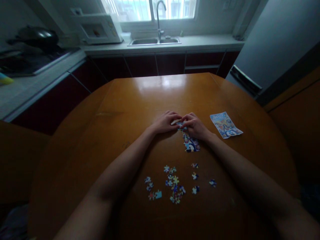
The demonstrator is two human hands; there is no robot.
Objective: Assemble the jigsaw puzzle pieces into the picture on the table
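A partly joined jigsaw puzzle lies on the wooden table, its near end showing a blue and white character. At its far end, my left hand is closed, fingers curled around a pale-edged section of the puzzle. My right hand comes in from the other side, with thumb and fingers closed on the same far end. The two hands almost touch and cover part of the joined pieces. Closer to me, a cluster of loose puzzle pieces lies on the table, with several more pieces to its right.
To the right lies a creased reference picture sheet on the round-ended wooden table. Beyond the table are a counter with a sink, a microwave and a stove with a dark wok. A fridge stands at right.
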